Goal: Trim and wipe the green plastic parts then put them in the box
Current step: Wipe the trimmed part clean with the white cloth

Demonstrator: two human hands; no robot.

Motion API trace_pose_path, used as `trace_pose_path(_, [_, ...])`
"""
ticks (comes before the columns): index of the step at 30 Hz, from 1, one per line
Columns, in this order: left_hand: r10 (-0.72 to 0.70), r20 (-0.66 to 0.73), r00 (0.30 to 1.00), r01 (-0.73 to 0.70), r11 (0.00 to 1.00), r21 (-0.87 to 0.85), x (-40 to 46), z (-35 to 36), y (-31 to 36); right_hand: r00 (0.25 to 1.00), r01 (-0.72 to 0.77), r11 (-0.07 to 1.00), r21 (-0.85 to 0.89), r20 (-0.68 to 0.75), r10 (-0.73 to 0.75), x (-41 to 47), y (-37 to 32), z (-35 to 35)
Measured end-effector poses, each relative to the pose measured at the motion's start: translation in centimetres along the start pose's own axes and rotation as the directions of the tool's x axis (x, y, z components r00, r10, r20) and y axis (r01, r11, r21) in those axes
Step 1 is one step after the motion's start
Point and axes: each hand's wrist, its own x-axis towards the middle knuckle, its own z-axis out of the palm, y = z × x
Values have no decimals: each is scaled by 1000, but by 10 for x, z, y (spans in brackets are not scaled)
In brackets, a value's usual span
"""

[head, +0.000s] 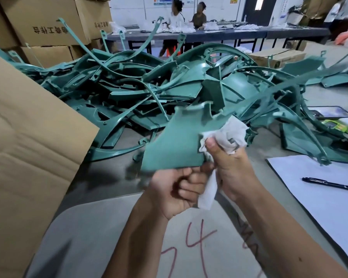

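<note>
A flat green plastic part (175, 141) with a notched top edge is held up over the table. My left hand (177, 191) grips its lower edge with curled fingers. My right hand (231, 167) holds a crumpled white cloth (229, 135) pressed against the part's right side, thumb on top. A long curved green strip (289, 87), blurred, extends up and right from the held part. Behind lies a big heap of green plastic parts (149, 87). The open cardboard box (28, 147) stands at the left, its flap toward me.
A white sheet (319, 193) with a black pen (329, 184) lies at the right. A phone (327, 113) and a small green packet (338, 125) sit beyond. Stacked cartons (44, 23) stand at the back left. Two people work at a far table (209, 35).
</note>
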Motion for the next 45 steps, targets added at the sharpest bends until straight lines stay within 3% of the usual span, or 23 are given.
trace_pose_path(1, [75,-98,992,-55,978,199,5,2,-2,999,21,1000,18,-45,-20,1,-1,-2])
trace_pose_path(3, [334,-259,906,-177,857,485,13,5,-9,985,104,994,-44,-135,-109,4,-3,-10])
trace_pose_path(5, [538,-278,796,-353,785,509,17,6,-11,950,189,962,-197,-212,-230,7,-5,-17])
trace_pose_path(7, [624,-192,757,-524,756,393,15,7,-11,931,207,946,-250,-247,-270,8,-3,-15])
trace_pose_path(9, [658,-112,744,-620,744,251,13,9,-12,936,181,949,-257,-250,-246,7,2,-14])
trace_pose_path(13, [755,-152,638,-679,645,351,16,6,-14,974,132,972,-192,-156,-163,6,4,-12])
trace_pose_path(17, [780,-178,600,-728,625,283,18,6,-12,989,14,996,87,-146,-2,1,8,-3])
trace_pose_path(25, [781,-274,561,-782,609,134,20,5,-8,991,-64,998,-12,-115,62,-3,12,6])
trace_pose_path(29, [816,-264,514,-799,568,199,18,7,-8,975,-160,978,135,-130,178,-5,12,7])
trace_pose_path(31, [825,-281,490,-794,556,247,16,6,-6,977,-188,978,94,-81,196,-4,10,6])
trace_pose_path(34, [812,-286,509,-742,582,332,11,4,-2,996,-92,996,-17,-20,91,-5,11,4])
trace_pose_path(39, [751,-231,618,-630,649,427,-8,-5,11,999,-18,996,-82,39,22,-8,13,8])
trace_pose_path(45, [678,-278,681,-454,688,567,-13,-11,12,984,-39,997,-67,-177,26,-2,-2,-2])
